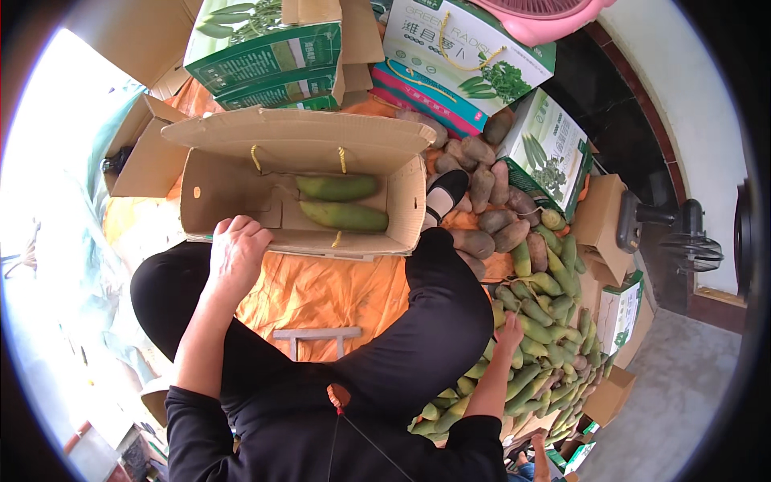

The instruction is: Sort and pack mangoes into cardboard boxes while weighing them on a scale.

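An open cardboard box (pixel 301 132) lies in front of my crossed legs, with yellow cord loops along its sides. Inside it rest two green radishes (pixel 344 215), one beside the other. My left hand (pixel 239 241) grips the near edge of this box, fingers over the rim. At the right, my right hand (pixel 507 333) is at the edge of a large pile of green radishes (pixel 554 321), by my knee. Its fingers are drawn together, and what they hold, if anything, cannot be made out.
Brownish root vegetables (pixel 482 185) lie beyond my right knee. Printed cartons (pixel 466 48) stand at the back, below a pink round-rimmed object (pixel 554 16). A small fan (pixel 683 241) is at the right. Another person's arm (pixel 540 458) shows at the lower right. Orange sheeting (pixel 321 297) covers the floor.
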Tool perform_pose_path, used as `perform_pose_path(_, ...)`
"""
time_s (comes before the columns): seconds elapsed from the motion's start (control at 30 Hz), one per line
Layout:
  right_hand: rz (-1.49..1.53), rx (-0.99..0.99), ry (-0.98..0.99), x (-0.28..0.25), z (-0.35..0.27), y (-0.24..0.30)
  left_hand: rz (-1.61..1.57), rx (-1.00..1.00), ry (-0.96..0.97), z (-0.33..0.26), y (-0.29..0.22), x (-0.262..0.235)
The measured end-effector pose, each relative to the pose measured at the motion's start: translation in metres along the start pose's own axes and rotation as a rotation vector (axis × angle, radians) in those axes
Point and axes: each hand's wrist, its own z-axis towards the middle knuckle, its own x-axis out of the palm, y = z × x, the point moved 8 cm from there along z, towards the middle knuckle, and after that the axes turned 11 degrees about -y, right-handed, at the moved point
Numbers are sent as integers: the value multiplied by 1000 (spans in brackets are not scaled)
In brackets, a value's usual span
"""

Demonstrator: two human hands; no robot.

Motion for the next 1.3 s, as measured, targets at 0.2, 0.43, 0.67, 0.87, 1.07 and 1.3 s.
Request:
perform_pose_path(0.2,46,-43,73,-41,-28,27,-41,-4,-12,-4,1,0)
perform_pose_path(0.43,80,-634,399,-63,-173,238,-53,4,-53,-5,3,-2)
perform_pose_path(0.67,213,-1127,933,-10,-345,376,-38,5,20,-10,6,6)
perform_pose_path(0.87,30,-1146,1269,150,-433,365,-58,1,-10,-11,6,4)
perform_pose_path(1.07,-19,-1173,1444,284,-493,294,-86,-8,-6,-8,3,4)
perform_pose_path(1.3,-691,-1292,1629,326,-472,229,-76,-3,-33,-12,6,2)
